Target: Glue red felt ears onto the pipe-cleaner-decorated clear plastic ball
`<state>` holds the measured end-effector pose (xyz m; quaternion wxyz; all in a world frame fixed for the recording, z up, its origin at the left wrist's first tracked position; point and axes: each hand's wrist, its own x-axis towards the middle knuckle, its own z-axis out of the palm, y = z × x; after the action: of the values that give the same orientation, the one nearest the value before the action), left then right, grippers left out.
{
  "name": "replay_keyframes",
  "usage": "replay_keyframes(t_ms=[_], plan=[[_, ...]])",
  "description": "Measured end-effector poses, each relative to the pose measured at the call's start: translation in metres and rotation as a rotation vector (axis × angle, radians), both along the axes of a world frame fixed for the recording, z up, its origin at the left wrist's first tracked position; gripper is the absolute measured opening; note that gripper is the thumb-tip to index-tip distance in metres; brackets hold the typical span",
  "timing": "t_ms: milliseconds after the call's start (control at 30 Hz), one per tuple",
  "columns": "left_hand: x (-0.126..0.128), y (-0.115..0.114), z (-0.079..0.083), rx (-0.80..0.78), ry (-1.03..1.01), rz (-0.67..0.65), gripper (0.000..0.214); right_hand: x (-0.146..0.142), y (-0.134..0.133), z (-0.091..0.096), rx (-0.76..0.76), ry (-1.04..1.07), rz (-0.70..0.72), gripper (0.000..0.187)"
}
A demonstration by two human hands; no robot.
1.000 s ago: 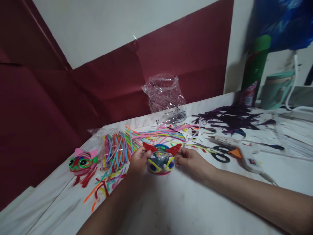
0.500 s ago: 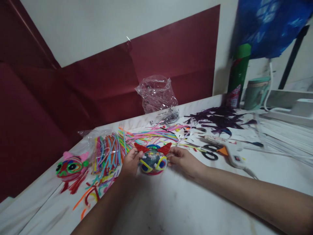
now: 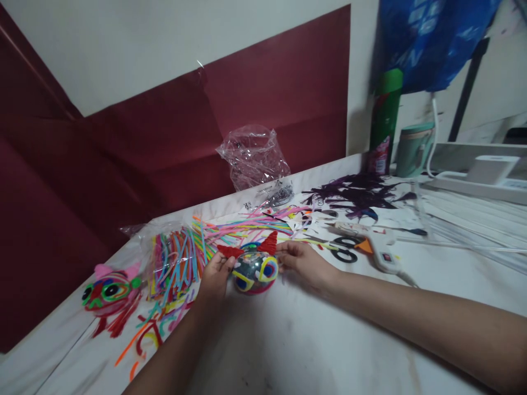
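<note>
A clear round ball (image 3: 252,270) with two red pipe-cleaner ears and blue, yellow and white ringed eyes is held over the white table (image 3: 288,340). My left hand (image 3: 218,272) has thumb and fingers closed at its left side, just under the left ear. On the opposite side, my right hand (image 3: 300,263) grips the edge near the right ear; some of its fingertips are hidden behind the ball. A finished-looking pink and red animal head (image 3: 110,293) with black eyes sits farther left.
Colourful pipe cleaners (image 3: 175,260) spread behind my left arm. Black-handled scissors (image 3: 345,251) and a white glue gun (image 3: 382,249) lie to the right. Behind are purple tinsel strips (image 3: 358,192), a clear plastic bag (image 3: 255,156), a green spray can (image 3: 385,120) and a teal cup (image 3: 414,151).
The ball has tilted slightly, its right ear now higher than the left, with both hands still on it. The whole scene has shifted a little left in view.
</note>
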<state>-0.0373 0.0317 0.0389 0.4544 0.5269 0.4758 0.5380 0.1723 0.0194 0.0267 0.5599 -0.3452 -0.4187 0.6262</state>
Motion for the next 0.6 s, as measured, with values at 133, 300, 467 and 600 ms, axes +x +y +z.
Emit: replay_keyframes(t_ms=[133,300,467,600], plan=[[0.0010,-0.0004,0.0013,0.006,0.018,0.000,0.030,-0.0011,-0.0011,-0.0001,0.004,-0.008,0.000,0.013],[-0.0002,0.0010,-0.0005,0.024,0.049,0.002,0.030,-0.0003,-0.0002,-0.0002,0.011,-0.034,0.004,0.014],[0.0023,-0.0005,-0.0011,0.069,0.081,0.026,0.027,0.0002,-0.0026,-0.0011,0.039,-0.101,0.008,0.012],[0.0061,-0.0040,0.0007,0.099,0.102,0.034,0.025,0.0006,-0.0042,-0.0037,0.067,-0.164,-0.003,0.010]])
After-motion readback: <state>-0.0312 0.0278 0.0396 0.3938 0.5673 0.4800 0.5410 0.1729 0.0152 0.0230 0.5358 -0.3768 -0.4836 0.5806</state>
